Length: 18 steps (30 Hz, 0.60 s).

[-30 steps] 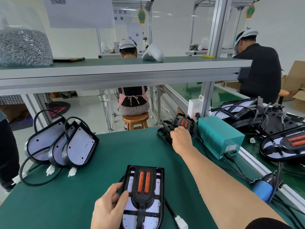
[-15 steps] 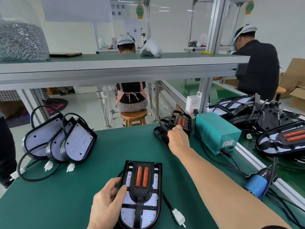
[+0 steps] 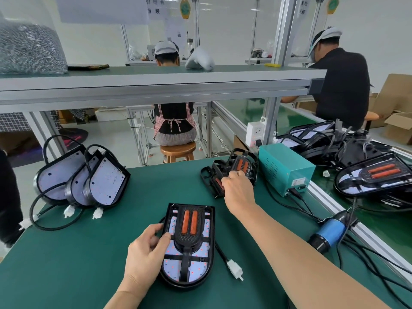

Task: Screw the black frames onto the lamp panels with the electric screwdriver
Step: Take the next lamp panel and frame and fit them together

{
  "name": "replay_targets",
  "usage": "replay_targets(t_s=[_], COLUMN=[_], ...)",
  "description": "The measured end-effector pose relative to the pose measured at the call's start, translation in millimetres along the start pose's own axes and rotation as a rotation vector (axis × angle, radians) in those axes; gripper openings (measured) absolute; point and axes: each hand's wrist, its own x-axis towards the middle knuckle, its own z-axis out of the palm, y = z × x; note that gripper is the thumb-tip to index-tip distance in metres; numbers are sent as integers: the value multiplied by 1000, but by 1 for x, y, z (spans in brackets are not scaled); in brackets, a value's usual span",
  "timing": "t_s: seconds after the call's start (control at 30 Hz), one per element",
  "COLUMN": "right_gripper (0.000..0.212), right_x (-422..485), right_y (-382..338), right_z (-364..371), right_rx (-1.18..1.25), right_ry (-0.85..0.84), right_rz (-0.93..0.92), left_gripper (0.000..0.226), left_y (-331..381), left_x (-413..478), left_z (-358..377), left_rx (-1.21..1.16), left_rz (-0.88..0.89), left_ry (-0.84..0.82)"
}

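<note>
The lamp panel [image 3: 172, 267] lies flat near the front of the green surface [image 3: 66, 264], with a black frame [image 3: 189, 240] seated on its face. The left hand [image 3: 145, 253] closes its grip on the panel's left edge, thumb on the frame, likely to keep the two aligned for screwing. The right hand [image 3: 237, 188] reaches to the stack of black frames [image 3: 234, 162] beside the teal box [image 3: 285, 168], fingers curled onto one (how firmly is hidden). The electric screwdriver [image 3: 330, 230] lies unheld at the right edge, and bare panels [image 3: 102, 181] lean at the left.

Matt green table mat [image 3: 89, 253], glossy black plastic frame [image 3: 189, 233].
</note>
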Motion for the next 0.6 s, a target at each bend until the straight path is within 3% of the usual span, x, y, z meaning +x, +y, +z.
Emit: replay_targets(t_s=[0.07,0.3,0.43,0.6], right_gripper=[22,32,25,36], right_x=[-2,-27,-70,-152], right_y=[1,21,60,119], right_z=[-2,-28,-59,-80], right_rx=[49,278,426,340], right_ry=[29,92,157,-25], right_rz=[-2,24,299,695], left_gripper=[6,54,55,46], left_y=[3,7,8,12], left_x=[-1,-1,-1,-11], left_z=[-2,-11,-12,-7], left_rx=[-29,-180,-209,-170], left_rz=[-18,-156,-186,-200], left_ry=[-11,-123,-169,-163])
